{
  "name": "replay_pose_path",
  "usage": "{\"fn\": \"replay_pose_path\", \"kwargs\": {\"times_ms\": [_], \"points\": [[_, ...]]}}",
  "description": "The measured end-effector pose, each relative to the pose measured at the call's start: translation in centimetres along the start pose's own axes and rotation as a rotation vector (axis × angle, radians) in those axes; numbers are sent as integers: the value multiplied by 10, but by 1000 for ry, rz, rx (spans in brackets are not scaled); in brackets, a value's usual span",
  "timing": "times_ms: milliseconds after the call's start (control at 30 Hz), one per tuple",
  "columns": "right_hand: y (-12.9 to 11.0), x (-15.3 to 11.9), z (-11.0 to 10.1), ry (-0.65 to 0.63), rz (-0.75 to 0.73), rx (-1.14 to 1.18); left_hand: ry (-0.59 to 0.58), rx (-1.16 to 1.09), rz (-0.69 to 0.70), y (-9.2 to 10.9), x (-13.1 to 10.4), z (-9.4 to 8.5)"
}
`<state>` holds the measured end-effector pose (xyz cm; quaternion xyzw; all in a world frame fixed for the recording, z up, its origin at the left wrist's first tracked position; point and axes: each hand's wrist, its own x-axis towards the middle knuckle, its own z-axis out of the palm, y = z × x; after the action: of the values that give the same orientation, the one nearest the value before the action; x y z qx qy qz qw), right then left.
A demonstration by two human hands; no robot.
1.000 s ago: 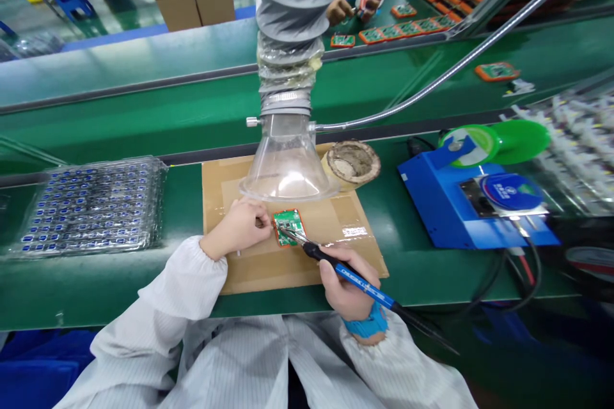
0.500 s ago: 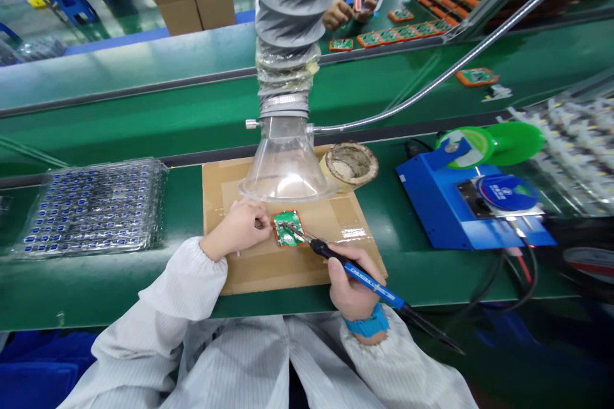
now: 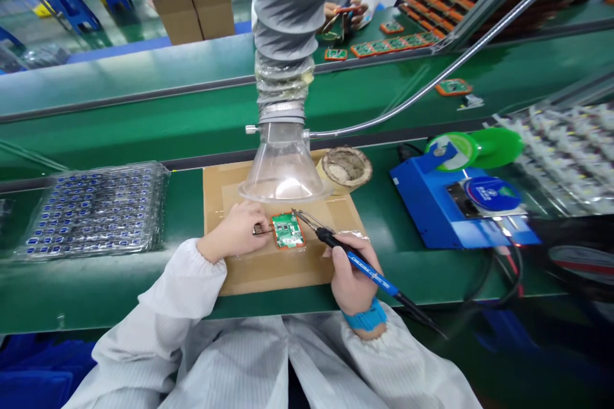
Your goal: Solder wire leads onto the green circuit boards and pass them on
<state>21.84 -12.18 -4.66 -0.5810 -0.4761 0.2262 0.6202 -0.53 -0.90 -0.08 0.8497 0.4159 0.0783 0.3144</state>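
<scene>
A green circuit board with an orange edge (image 3: 288, 231) lies on the brown cardboard sheet (image 3: 288, 275). At its left side my left hand (image 3: 242, 230) is closed on a small dark part, too small to name, with a thin dark piece reaching the board's edge. My right hand (image 3: 354, 275) is wrapped round a blue and black soldering iron (image 3: 367, 268). The iron's tip is near the board's upper right corner; whether it touches cannot be told. A clear funnel hood (image 3: 286, 172) hangs just above the board.
Clear trays of small blue parts (image 3: 96, 208) lie left. Behind the cardboard's right side is a round crusted pot (image 3: 345, 169); farther right is a blue machine (image 3: 432, 204) with a green reel. Across the belt, a person's hands (image 3: 352, 13) hold an orange-edged piece.
The iron's tip has moved from over the board's middle to its upper right corner. The board's middle now shows. The far person's hands hold their piece differently.
</scene>
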Motion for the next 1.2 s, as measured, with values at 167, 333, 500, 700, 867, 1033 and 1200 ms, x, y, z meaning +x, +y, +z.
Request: {"fn": "replay_pose_path", "kwargs": {"times_ms": [167, 333, 500, 700, 867, 1033, 1200], "points": [[9, -3, -3, -9, -2, -21, 13, -206, -63, -7, -5, -7], [13, -4, -7, 4, 8, -24, -142, -831, -469, -43, -17, -36], [12, -3, -7, -27, 13, -6, -52, -1015, -633, -82, -28, -66], [13, -3, -7, -24, 10, -7, 770, -1222, -478, -109, -9, -72], [9, -3, -3, 4, 2, 26, 914, -668, -443, -119, -1, -46], [8, -4, -2, -11, 24, 17, 847, -321, -420, -116, -3, -32], [2, -2, 1, -20, -8, -18, 824, -188, -457, -111, -3, -32]]}}
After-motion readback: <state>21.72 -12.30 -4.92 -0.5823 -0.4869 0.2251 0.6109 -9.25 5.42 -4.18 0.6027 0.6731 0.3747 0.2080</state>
